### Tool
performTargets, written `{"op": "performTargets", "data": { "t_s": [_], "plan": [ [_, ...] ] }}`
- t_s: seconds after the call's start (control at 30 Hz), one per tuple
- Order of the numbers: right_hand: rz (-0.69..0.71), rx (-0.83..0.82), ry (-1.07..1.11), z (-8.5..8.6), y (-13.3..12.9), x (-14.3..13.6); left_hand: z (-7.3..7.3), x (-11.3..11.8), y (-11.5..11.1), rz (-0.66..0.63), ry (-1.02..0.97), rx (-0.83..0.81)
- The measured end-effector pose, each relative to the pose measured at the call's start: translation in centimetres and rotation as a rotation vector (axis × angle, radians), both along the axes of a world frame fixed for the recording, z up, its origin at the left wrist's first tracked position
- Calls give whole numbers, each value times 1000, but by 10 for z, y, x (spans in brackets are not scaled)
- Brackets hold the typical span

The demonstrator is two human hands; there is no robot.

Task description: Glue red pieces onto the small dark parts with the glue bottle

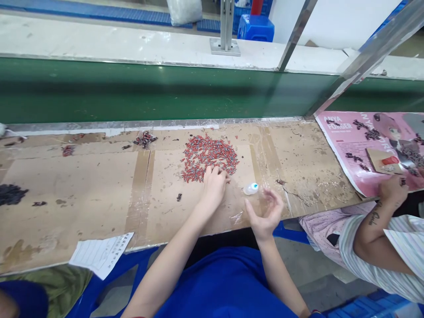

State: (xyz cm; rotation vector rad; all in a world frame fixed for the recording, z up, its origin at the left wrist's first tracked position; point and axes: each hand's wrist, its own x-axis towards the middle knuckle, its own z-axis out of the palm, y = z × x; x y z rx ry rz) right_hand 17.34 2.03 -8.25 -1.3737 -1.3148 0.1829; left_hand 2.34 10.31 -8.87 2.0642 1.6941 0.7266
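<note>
A spread pile of small red parts with grey ends (pixel 212 152) lies on the cardboard-covered bench. My left hand (pixel 214 183) is at the pile's near edge with its fingers bent together and pointing down; the fingertips are partly hidden, and whatever they pinch cannot be made out. To its right, my right hand (pixel 266 214) is held low over the bench, thumb and curved fingers apart, with nothing between them. Just beyond its thumb is a small translucent bottle (pixel 250 189) with a blue and white tip. One small dark part (pixel 179 197) lies left of my left forearm.
Smaller heaps sit to the left: mixed dark and red parts (pixel 145 139), red parts (pixel 68 150), black parts (pixel 11 194). A paper sheet (pixel 101 254) hangs over the front edge. At right, a co-worker's hand (pixel 393 192) rests by a pink poster (pixel 344 145). A green panel (pixel 149 92) runs behind.
</note>
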Motion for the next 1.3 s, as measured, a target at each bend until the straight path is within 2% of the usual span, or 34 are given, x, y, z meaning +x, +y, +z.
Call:
{"op": "performTargets", "data": {
  "t_s": [0.07,0.13,0.27,0.33,0.4,0.5,0.6,0.7,0.83,0.93,1.1,1.3],
  "plan": [
    [46,103,-60,8,-10,-5,1,-3,-2,-15,-38,-1],
    [122,85,-82,16,-16,-12,11,-10,-12,-75,-87,2],
    [331,-204,48,24,-14,-27,39,-31,-44,-279,-139,-44],
    [453,-359,162,23,-11,-32,49,-40,-61,-305,-159,-57],
    [544,-477,258,21,-8,-37,52,-48,-74,-271,-219,-70],
    [592,-577,316,18,-7,-43,44,-59,-86,-104,-345,-72],
    [525,-623,380,13,-7,-46,25,-71,-92,71,-297,51],
    [457,-690,478,6,-5,-48,3,-79,-93,73,-147,183],
    [450,-722,526,1,-3,-54,-16,-76,-91,71,-88,221],
    [457,-701,560,2,-2,-60,-16,-70,-90,96,-148,163],
    [506,-739,638,6,0,-66,-2,-65,-96,145,-317,6],
    [513,-759,656,8,0,-66,9,-61,-100,124,-376,-36]
  ]
}}
